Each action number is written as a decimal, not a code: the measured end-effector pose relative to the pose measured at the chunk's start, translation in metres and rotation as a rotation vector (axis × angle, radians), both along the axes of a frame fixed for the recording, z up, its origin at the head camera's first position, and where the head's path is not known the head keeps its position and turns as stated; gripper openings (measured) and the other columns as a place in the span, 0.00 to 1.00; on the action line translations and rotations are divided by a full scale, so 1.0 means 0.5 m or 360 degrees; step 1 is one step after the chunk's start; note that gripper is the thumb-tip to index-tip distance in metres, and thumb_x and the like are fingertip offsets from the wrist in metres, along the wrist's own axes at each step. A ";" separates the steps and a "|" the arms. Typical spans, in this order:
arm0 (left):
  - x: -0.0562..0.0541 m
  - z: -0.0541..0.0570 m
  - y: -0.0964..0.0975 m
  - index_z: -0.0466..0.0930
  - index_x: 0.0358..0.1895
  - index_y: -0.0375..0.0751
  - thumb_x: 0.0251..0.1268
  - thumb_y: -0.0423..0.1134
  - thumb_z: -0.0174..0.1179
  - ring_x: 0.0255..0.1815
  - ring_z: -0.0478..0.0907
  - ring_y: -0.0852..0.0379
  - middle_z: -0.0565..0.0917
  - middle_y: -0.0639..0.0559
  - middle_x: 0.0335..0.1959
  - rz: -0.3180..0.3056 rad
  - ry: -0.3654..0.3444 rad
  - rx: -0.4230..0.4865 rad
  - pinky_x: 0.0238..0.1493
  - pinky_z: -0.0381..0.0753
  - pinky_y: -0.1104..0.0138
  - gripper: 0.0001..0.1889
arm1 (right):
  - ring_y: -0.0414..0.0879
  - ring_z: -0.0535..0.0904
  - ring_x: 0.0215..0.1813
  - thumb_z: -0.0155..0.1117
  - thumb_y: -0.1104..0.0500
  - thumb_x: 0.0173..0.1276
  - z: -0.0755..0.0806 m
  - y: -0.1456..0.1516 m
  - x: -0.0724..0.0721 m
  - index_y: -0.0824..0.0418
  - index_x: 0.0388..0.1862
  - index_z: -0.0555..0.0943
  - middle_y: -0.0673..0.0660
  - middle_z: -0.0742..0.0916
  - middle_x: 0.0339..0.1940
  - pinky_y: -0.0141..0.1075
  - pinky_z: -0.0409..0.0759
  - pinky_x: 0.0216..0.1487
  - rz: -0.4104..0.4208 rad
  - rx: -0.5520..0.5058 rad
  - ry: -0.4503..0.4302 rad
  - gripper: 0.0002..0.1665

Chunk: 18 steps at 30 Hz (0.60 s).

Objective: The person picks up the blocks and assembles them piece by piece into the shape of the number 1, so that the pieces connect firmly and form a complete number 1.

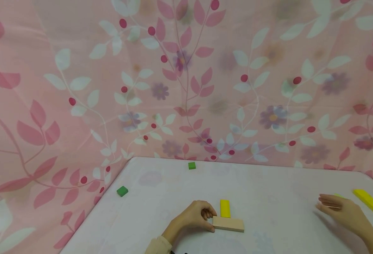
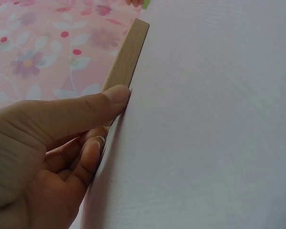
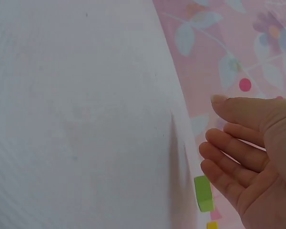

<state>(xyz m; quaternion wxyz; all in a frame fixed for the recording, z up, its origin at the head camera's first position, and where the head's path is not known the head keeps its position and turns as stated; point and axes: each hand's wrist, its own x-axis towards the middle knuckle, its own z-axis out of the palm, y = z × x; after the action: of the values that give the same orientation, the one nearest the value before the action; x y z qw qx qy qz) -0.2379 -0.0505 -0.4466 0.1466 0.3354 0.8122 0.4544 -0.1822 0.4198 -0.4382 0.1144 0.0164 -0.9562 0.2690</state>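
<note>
Wooden block (image 1: 227,224): its left end is pinched between thumb and fingers of my left hand (image 1: 196,216), the rest reaching out to the right of my fingertips. Yellow block (image 1: 225,208): just beyond the wooden block, near my left fingers; whether the two touch, I cannot tell.

Risks, in my judgement. Since I hold only one end, the wooden block could swing or tip at its free end. A push away from me could shove the yellow block out of line, and my curled fingers might nudge it too.

My right hand (image 1: 345,213) is held loosely, grasping nothing. Close by it are the right green block (image 3: 203,193) and, farther right, the yellow bar (image 1: 371,203); a careless sweep that way could knock either.

Edges and room: a broad stretch of desk (image 1: 278,197) separates my hands, giving ample sideways travel. The far edge lies well beyond both, with the far green block (image 1: 191,165) near it. Left of my left hand, the left green block (image 1: 122,191) sits close to the slanting side edge.
</note>
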 end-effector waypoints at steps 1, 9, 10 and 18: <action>0.000 0.000 0.000 0.83 0.35 0.35 0.38 0.29 0.76 0.25 0.70 0.70 0.78 0.60 0.27 -0.0001 0.0000 0.0002 0.32 0.75 0.77 0.16 | 0.18 0.71 0.31 0.66 0.52 0.62 0.000 0.005 0.001 0.74 0.53 0.76 0.65 0.86 0.39 0.28 0.77 0.29 -0.0015 0.0009 0.0010 0.30; 0.001 0.001 0.000 0.83 0.36 0.35 0.39 0.29 0.76 0.25 0.70 0.70 0.77 0.60 0.26 -0.0008 0.0004 -0.0004 0.31 0.75 0.77 0.16 | 0.21 0.72 0.29 0.64 0.52 0.65 -0.019 0.052 -0.001 0.81 0.52 0.73 0.76 0.81 0.44 0.26 0.77 0.27 -0.0113 -0.0067 -0.0014 0.32; 0.001 0.001 0.000 0.83 0.36 0.35 0.39 0.29 0.76 0.25 0.70 0.70 0.77 0.60 0.26 -0.0009 0.0002 -0.0004 0.31 0.75 0.77 0.16 | 0.26 0.75 0.30 0.64 0.50 0.65 -0.022 0.060 -0.003 0.82 0.53 0.72 0.77 0.81 0.44 0.28 0.78 0.27 -0.0153 -0.0090 -0.0060 0.35; 0.000 0.003 -0.001 0.83 0.35 0.35 0.38 0.29 0.76 0.25 0.70 0.69 0.78 0.57 0.26 -0.0003 0.0015 0.0000 0.31 0.75 0.77 0.16 | 0.67 0.75 0.46 0.63 0.35 0.59 -0.049 0.107 -0.013 0.82 0.60 0.62 0.79 0.77 0.49 0.53 0.77 0.42 -0.0513 -0.0276 -0.0410 0.54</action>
<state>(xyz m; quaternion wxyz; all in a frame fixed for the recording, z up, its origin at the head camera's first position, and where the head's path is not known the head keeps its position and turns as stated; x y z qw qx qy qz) -0.2379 -0.0508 -0.4451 0.1431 0.3384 0.8125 0.4526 -0.1887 0.4731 -0.4626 0.0339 -0.1809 -0.9264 0.3284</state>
